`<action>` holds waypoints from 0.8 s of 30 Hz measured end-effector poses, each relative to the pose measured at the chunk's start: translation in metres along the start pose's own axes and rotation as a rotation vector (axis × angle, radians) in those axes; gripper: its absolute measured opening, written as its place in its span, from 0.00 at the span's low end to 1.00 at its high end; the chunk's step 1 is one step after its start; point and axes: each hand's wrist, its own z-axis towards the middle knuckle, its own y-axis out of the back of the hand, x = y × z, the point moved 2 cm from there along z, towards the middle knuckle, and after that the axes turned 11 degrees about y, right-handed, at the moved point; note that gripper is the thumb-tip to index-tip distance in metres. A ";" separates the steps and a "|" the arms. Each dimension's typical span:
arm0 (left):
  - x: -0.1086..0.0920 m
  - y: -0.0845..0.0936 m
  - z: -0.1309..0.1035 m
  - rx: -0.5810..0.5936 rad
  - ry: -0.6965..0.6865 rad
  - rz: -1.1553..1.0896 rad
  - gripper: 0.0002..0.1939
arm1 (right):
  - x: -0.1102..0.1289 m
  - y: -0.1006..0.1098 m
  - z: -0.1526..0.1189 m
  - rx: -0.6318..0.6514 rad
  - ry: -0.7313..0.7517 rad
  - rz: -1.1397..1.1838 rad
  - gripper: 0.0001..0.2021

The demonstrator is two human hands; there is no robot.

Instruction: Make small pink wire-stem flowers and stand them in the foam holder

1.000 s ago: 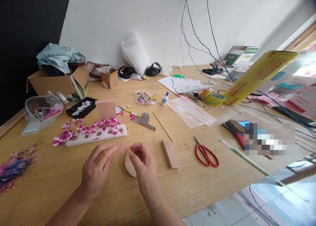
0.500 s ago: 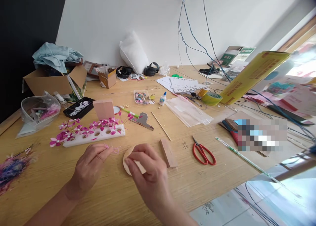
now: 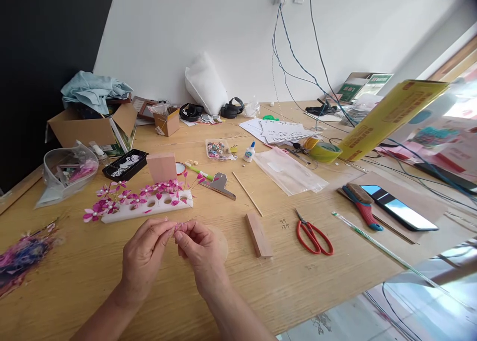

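Note:
My left hand [image 3: 143,254] and my right hand [image 3: 201,254] meet at the fingertips over the table. Between them is a small pink wire piece [image 3: 179,227], pinched by both; its exact shape is partly hidden by the fingers. Under my right hand lies a round wooden disc [image 3: 220,244], partly covered. Just beyond the hands a white block with round holes [image 3: 130,212] bears magenta wire flowers [image 3: 137,199]. To the right of my right hand rests a rectangular wooden block [image 3: 258,236].
Red-handled scissors [image 3: 313,236], a thin stick [image 3: 247,194], a metal clip [image 3: 220,184] and a glue bottle [image 3: 249,153] lie around. A phone [image 3: 400,207] and a brush [image 3: 361,204] are at the right. Purple fibres [image 3: 26,256] lie at the left.
My right hand has moved left to meet my left hand, and its fingertips now touch the pink piece. The view has shifted slightly, and the disc is more covered.

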 end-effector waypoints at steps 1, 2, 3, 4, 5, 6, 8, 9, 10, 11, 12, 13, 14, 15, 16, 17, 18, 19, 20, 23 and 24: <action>0.000 0.000 0.000 0.000 0.018 -0.011 0.07 | -0.002 -0.001 -0.001 0.002 -0.011 0.008 0.10; -0.001 -0.001 -0.001 0.004 0.039 -0.022 0.06 | -0.004 -0.001 -0.001 0.004 -0.022 0.016 0.10; -0.001 -0.002 -0.001 0.012 0.059 -0.033 0.06 | -0.006 -0.001 -0.002 0.004 -0.030 0.024 0.10; -0.002 -0.002 -0.002 0.022 0.076 -0.043 0.06 | -0.007 -0.001 -0.002 0.005 -0.037 0.031 0.11; -0.002 -0.002 -0.002 0.030 0.085 -0.052 0.06 | -0.009 0.000 -0.001 0.006 -0.042 0.034 0.11; -0.002 -0.002 -0.002 0.035 0.084 -0.055 0.05 | -0.009 0.001 -0.001 0.009 -0.048 0.029 0.11; -0.001 -0.001 -0.002 0.028 0.057 -0.041 0.05 | -0.009 0.007 0.000 0.020 -0.057 -0.017 0.11; 0.000 0.000 -0.002 0.021 0.034 -0.024 0.05 | -0.008 0.010 -0.001 0.024 -0.061 -0.060 0.10; 0.001 0.001 -0.002 0.015 0.006 -0.001 0.05 | -0.006 0.014 -0.002 0.018 -0.058 -0.115 0.09; 0.002 0.001 -0.001 0.012 -0.027 0.022 0.06 | -0.002 0.018 -0.003 -0.005 -0.042 -0.173 0.08; 0.003 0.002 -0.001 0.013 -0.066 0.044 0.06 | 0.002 0.022 -0.005 -0.040 -0.012 -0.225 0.06; 0.004 0.002 -0.001 0.016 -0.107 0.062 0.07 | 0.007 0.025 -0.007 -0.080 0.030 -0.266 0.05; 0.004 0.003 -0.001 0.022 -0.147 0.076 0.08 | 0.012 0.027 -0.009 -0.112 0.072 -0.292 0.04; 0.004 0.003 -0.001 0.029 -0.184 0.087 0.09 | 0.016 0.028 -0.010 -0.131 0.110 -0.305 0.05; 0.004 0.003 -0.002 0.040 -0.215 0.092 0.09 | 0.019 0.027 -0.012 -0.128 0.134 -0.310 0.06; 0.004 0.003 -0.002 0.050 -0.244 0.092 0.10 | 0.020 0.026 -0.013 -0.105 0.141 -0.307 0.08; 0.004 0.003 -0.003 0.062 -0.268 0.090 0.11 | 0.020 0.024 -0.014 -0.074 0.133 -0.304 0.10; 0.004 0.004 -0.003 0.072 -0.291 0.085 0.12 | 0.019 0.022 -0.014 -0.049 0.124 -0.308 0.12; 0.004 0.004 -0.003 0.083 -0.313 0.083 0.12 | 0.017 0.020 -0.015 -0.040 0.130 -0.324 0.13; 0.005 0.008 -0.002 0.094 -0.374 0.110 0.13 | 0.019 0.023 -0.020 -0.137 0.283 -0.465 0.10; 0.006 0.009 -0.002 0.093 -0.391 0.122 0.14 | 0.023 0.025 -0.022 -0.167 0.364 -0.545 0.09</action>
